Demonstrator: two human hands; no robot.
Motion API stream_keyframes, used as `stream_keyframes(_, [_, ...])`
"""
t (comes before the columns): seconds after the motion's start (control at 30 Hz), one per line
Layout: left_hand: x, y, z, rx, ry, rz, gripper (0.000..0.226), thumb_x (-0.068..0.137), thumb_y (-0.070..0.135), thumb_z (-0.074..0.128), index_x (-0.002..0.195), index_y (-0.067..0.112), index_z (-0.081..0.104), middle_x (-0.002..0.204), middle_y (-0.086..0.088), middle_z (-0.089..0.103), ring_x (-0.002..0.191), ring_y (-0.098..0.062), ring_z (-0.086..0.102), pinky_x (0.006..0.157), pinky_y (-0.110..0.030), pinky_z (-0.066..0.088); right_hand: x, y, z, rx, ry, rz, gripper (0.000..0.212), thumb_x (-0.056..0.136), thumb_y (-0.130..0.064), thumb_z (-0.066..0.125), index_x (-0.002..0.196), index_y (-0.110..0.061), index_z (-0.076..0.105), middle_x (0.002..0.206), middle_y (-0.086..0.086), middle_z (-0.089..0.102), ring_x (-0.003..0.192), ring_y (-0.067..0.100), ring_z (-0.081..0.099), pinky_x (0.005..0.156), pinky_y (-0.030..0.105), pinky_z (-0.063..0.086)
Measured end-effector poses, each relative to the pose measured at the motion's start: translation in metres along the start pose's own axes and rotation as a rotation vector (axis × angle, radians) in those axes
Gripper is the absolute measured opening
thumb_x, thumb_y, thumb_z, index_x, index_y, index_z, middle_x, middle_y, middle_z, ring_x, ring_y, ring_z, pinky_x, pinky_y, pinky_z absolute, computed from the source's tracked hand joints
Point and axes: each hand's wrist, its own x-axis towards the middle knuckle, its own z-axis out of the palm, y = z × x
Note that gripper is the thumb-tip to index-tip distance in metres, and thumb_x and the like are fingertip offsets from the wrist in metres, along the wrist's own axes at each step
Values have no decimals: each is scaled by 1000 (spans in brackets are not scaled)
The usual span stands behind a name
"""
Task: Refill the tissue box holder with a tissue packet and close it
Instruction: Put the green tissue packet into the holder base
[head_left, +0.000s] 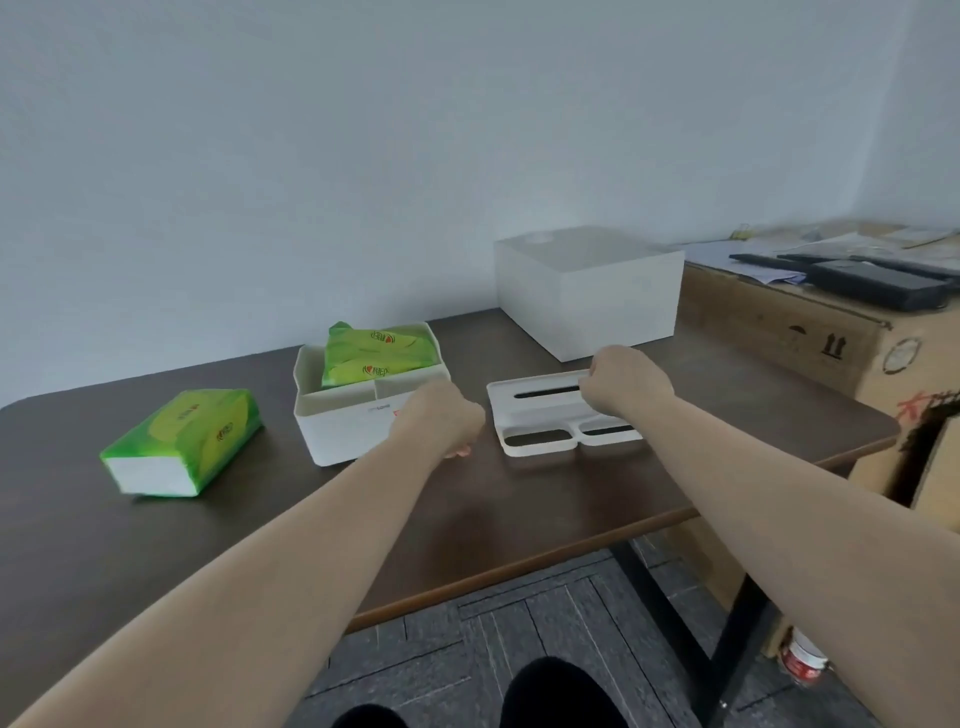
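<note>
While both bare forearms reach out over the dark table (260, 519), the head view shows the two hands working at its middle. From about 7 o'clock the left arm runs straight up the frame, and the left hand (441, 421) sits knuckles-up with fingers curled under, against the near right corner of the open tissue box holder (353, 410). Whether those fingers actually clasp the holder's wall or only rest beside it I cannot tell, as the back of the hand hides them.

From about 4 o'clock the right arm comes in, wrist bent slightly inward. Also turned knuckles-up, the right hand (626, 379) has its fingertips pressed together in a pinch on the far right part of the white lid (545, 415), which lies flat on the table just right of the holder, its slot and two openings facing up.

A green tissue packet (379, 353) sits in the holder's rear compartment, tilted and standing above the rim; the front compartments look bare. At 9 o'clock from the holder, well apart, a second green packet (182, 441) lies on the table. At 1 o'clock stands a plain white box (587, 291), with a cardboard carton (779, 327) beyond at 3 o'clock.
</note>
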Motion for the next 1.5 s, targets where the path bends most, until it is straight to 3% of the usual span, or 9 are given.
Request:
stream_keyframes(0.1, [-1, -14, -29, 127, 136, 30, 20, 74, 17, 44, 71, 11, 63, 78, -7, 75, 84, -27, 71, 74, -30, 52, 2, -43, 4, 87, -76, -209, 18, 88, -23, 52, 85, -11, 64, 92, 6, 68, 87, 26, 58, 70, 32, 47])
stream_keyframes(0.23, [2, -43, -71, 196, 453, 36, 24, 87, 35, 43, 72, 21, 55, 66, 3, 57, 73, -24, 56, 61, -26, 37, -3, -114, 23, 161, -86, -442, 27, 89, -29, 55, 111, -18, 64, 115, 2, 65, 109, 24, 59, 88, 36, 48])
stream_keyframes(0.4, [15, -101, -124, 265, 695, -48, 33, 87, 32, 48, 115, 21, 61, 125, -8, 57, 120, -32, 45, 91, -41, 40, -2, -190, 54, 60, -58, -647, 46, 92, -20, 50, 136, -30, 43, 132, 6, 53, 121, 29, 50, 87, 39, 49])
stream_keyframes(0.53, [26, -157, -155, 501, 535, -312, 62, 77, 57, 52, 135, 37, 45, 147, -5, 35, 143, -32, 17, 103, -49, 33, 7, -218, 69, -110, -58, -700, 67, 85, -7, 48, 141, -42, 33, 131, 10, 41, 129, 30, 33, 89, 41, 48])
stream_keyframes(0.7, [33, -198, -164, 511, 416, -429, 95, 57, 81, 58, 140, 45, 32, 148, -6, 28, 137, -40, 27, 100, -53, 36, 21, -221, 76, -194, -101, -697, 59, 87, -10, 48, 137, -39, 40, 128, 11, 46, 128, 31, 32, 90, 42, 47])
stream_keyframes(0.83, [40, -209, -162, 471, 469, -382, 103, 51, 85, 58, 141, 42, 32, 145, -9, 28, 135, -40, 29, 101, -56, 38, 21, -224, 84, -160, -100, -709, 27, 89, -10, 50, 111, -21, 62, 102, 4, 62, 100, 27, 51, 71, 35, 44])
stream_keyframes(1.0, [46, -210, -159, 395, 520, -363, 101, 58, 72, 68, 141, 28, 30, 137, -16, 33, 129, -41, 37, 98, -54, 41, 13, -221, 79, -24, -13, -645, 16, 86, 3, 43, 83, -11, 50, 82, 7, 51, 75, 26, 46, 58, 29, 32])
stream_keyframes(1.13, [48, -210, -159, 278, 554, -412, 90, 66, 50, 72, 141, 23, 29, 132, -20, 35, 121, -45, 41, 93, -49, 44, 13, -223, 69, 258, 123, -542, 16, 90, -4, 42, 90, -2, 58, 82, 8, 51, 75, 26, 44, 53, 29, 25])
stream_keyframes(1.5, [37, -192, -203, -417, 1086, -279, 74, 66, 47, 63, 135, 27, 42, 138, -17, 34, 122, -39, 46, 95, -41, 43, -10, -247, 73, 343, 130, -890, 20, 94, -8, 47, 96, -3, 66, 86, 13, 67, 81, 31, 57, 64, 34, 37])
